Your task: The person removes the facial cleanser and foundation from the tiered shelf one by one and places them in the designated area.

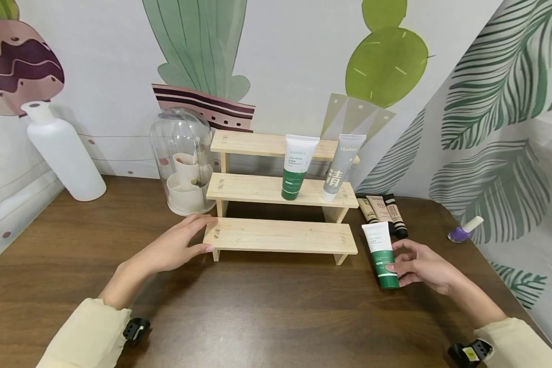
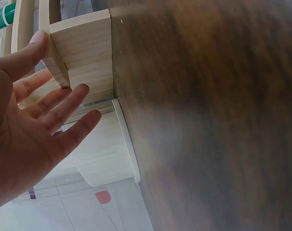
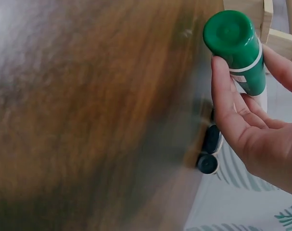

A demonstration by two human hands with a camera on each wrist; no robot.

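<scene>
A three-step wooden display stand [image 1: 280, 235] stands on the table. My left hand [image 1: 181, 245] is at the left end of its lowest step, thumb at the front corner and loosely extended fingers toward the back; in the left wrist view the thumb tip meets the step's edge. My right hand [image 1: 425, 268] holds a white and green squeeze tube [image 1: 382, 258], cap down, between thumb and fingers, to the right of the stand. The tube's green cap [image 3: 227, 33] shows in the right wrist view. On the middle step stand another white-green tube [image 1: 298, 166] and a grey tube [image 1: 342, 166].
Several small tubes [image 1: 379, 208] with dark caps lie right of the stand. A purple nail polish bottle [image 1: 462, 233] lies near the right edge. Left of the stand are a clear domed organizer [image 1: 179, 153] with white cups and a tilted white bottle [image 1: 66, 153]. A patterned backdrop rises behind.
</scene>
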